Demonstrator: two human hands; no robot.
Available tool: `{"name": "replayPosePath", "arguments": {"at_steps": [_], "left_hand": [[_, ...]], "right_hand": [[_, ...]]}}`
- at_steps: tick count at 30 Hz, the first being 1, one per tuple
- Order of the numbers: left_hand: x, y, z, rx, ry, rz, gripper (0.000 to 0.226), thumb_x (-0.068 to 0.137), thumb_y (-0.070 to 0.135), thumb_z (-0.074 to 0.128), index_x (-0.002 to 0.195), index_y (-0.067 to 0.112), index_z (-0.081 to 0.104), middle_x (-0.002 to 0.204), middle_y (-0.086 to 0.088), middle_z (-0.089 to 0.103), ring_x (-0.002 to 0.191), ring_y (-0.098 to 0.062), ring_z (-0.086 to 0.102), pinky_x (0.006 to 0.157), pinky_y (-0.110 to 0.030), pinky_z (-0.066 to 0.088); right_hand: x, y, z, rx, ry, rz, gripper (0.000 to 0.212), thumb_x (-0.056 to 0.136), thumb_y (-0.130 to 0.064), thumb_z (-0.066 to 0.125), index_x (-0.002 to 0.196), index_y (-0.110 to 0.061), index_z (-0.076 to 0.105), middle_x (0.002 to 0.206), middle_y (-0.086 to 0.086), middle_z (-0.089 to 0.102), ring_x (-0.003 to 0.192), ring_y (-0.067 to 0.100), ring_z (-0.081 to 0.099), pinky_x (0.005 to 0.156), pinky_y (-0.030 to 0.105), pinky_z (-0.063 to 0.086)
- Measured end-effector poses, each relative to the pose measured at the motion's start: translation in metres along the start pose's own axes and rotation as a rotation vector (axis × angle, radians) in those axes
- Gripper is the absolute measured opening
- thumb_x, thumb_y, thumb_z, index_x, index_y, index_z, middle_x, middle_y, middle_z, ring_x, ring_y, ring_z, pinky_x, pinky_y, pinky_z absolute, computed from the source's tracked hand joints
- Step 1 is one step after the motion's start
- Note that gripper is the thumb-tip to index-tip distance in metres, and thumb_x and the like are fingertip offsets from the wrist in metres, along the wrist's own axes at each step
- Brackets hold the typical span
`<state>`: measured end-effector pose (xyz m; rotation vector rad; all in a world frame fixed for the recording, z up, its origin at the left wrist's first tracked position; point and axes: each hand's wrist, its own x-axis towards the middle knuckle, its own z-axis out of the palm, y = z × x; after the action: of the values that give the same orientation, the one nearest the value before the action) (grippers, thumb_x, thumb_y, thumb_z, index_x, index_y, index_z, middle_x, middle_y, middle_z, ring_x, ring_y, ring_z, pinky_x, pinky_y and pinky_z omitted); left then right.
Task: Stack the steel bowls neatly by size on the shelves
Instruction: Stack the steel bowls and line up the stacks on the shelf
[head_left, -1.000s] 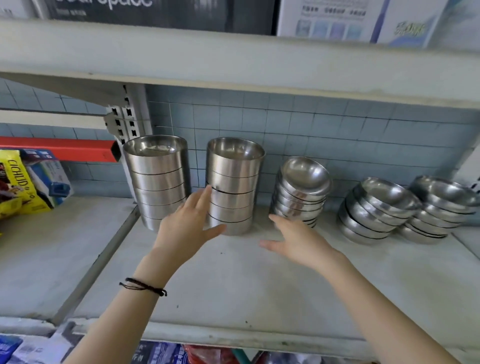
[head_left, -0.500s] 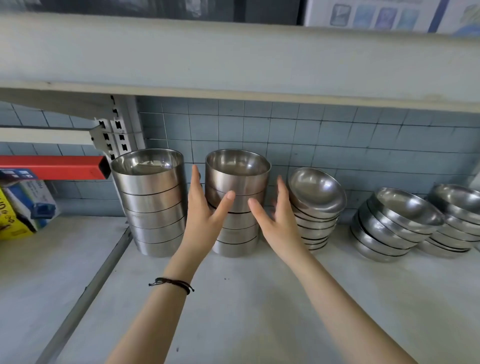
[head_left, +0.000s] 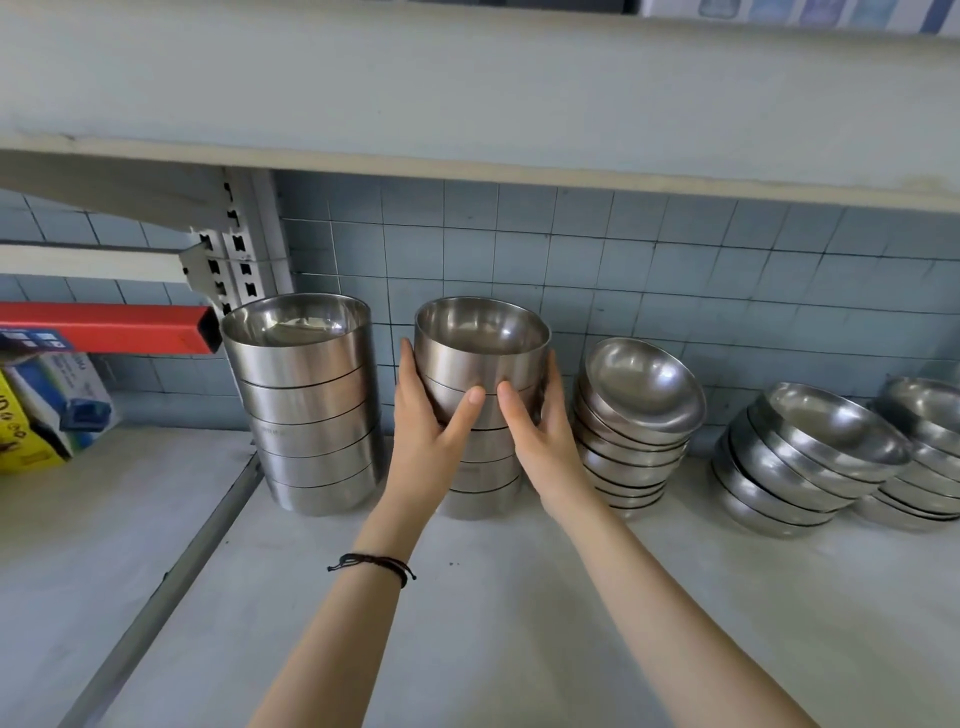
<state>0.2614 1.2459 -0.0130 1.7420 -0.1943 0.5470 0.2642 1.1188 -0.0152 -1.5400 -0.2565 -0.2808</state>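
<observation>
5 bowl stacks along the shelf's back edge. Left stack upright, looks done. Left hand and right hand cup the 2nd stack near its top, fingers curled round its sides. The 3 leaning stacks toward the right edge probably need straightening.

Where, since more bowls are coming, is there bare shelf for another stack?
Bare: the front strip of the shelf before the stacks, and the left board between rail and boxes. Crowded: the back row by the tiles, where left hand and right hand fill the gaps beside the second stack.
</observation>
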Motion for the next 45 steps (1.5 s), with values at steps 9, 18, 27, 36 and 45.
{"name": "replayPosePath", "arguments": {"at_steps": [9,18,27,36,45], "left_hand": [[0.003,-0.013,-0.006,-0.030,-0.028,0.018,0.104,0.078,0.058,0.058,0.153,0.013,0.002,0.159,0.002,0.018,0.146,-0.006,0.019,0.120,-0.038,0.021],[0.008,-0.019,-0.008,0.011,-0.048,0.042,0.119,0.070,0.080,0.057,0.152,0.009,0.008,0.156,-0.005,0.024,0.145,-0.015,0.023,0.118,-0.044,0.026],[0.008,-0.021,-0.008,0.060,-0.069,0.048,0.119,0.071,0.077,0.057,0.153,0.008,0.005,0.159,-0.006,0.017,0.147,-0.015,0.017,0.119,-0.042,0.022],[0.004,-0.027,-0.016,-0.058,-0.194,-0.013,0.122,0.070,0.068,0.071,0.154,0.027,-0.008,0.162,0.013,0.003,0.148,-0.004,0.008,0.121,-0.044,0.018],[0.004,-0.026,-0.023,-0.153,-0.249,-0.046,0.104,0.073,0.033,0.081,0.151,0.020,0.014,0.148,0.008,0.038,0.132,0.002,0.041,0.104,-0.011,0.038]], "right_hand": [[0.008,0.005,0.001,-0.050,-0.046,-0.092,0.082,0.090,-0.022,0.069,0.155,-0.015,0.019,0.151,-0.007,0.042,0.135,-0.005,0.041,0.107,0.012,0.036],[0.007,0.006,-0.001,-0.064,-0.031,-0.121,0.088,0.085,-0.038,0.068,0.155,-0.015,0.019,0.149,-0.010,0.042,0.135,-0.005,0.041,0.105,0.012,0.036],[0.007,0.007,-0.002,-0.076,-0.022,-0.101,0.071,0.089,-0.033,0.065,0.149,-0.021,0.029,0.142,-0.017,0.047,0.130,-0.010,0.044,0.101,0.007,0.036],[-0.002,0.013,-0.012,-0.098,-0.117,-0.029,0.095,0.086,-0.034,0.070,0.158,-0.023,0.010,0.157,-0.011,0.033,0.139,-0.005,0.035,0.113,0.014,0.031],[-0.002,0.013,-0.014,-0.144,-0.098,-0.050,0.093,0.084,-0.035,0.073,0.155,-0.026,0.015,0.155,-0.008,0.036,0.139,-0.002,0.037,0.112,0.016,0.033]]}}
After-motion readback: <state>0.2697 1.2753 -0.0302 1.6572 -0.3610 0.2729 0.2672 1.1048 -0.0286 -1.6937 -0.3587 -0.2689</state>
